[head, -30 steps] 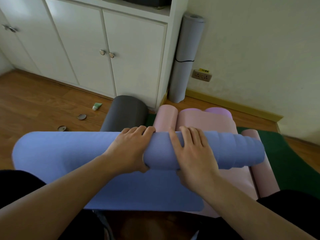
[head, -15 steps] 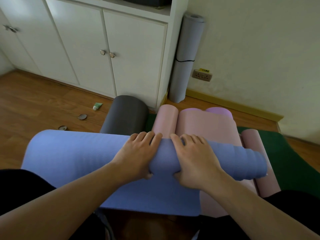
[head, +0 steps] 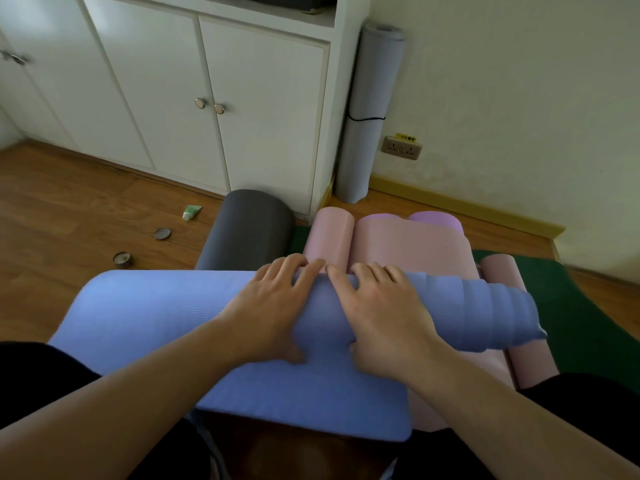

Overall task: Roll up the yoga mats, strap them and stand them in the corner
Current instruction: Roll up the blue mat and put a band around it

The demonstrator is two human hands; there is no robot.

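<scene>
A person's left hand (head: 273, 313) and right hand (head: 379, 317) lie side by side, fingers curled over a half-rolled blue mat (head: 156, 317) across their lap, gripping it. A strapped grey mat (head: 367, 109) stands in the corner.

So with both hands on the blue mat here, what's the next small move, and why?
Probably square the roll before going on: the blue yoga mat has coned, its layers stepping out at the right end, while a flat tail remains near the person. The left hand and right hand lie over the middle, so nudging that stepped end inward seems wise before rolling and strapping.
</scene>
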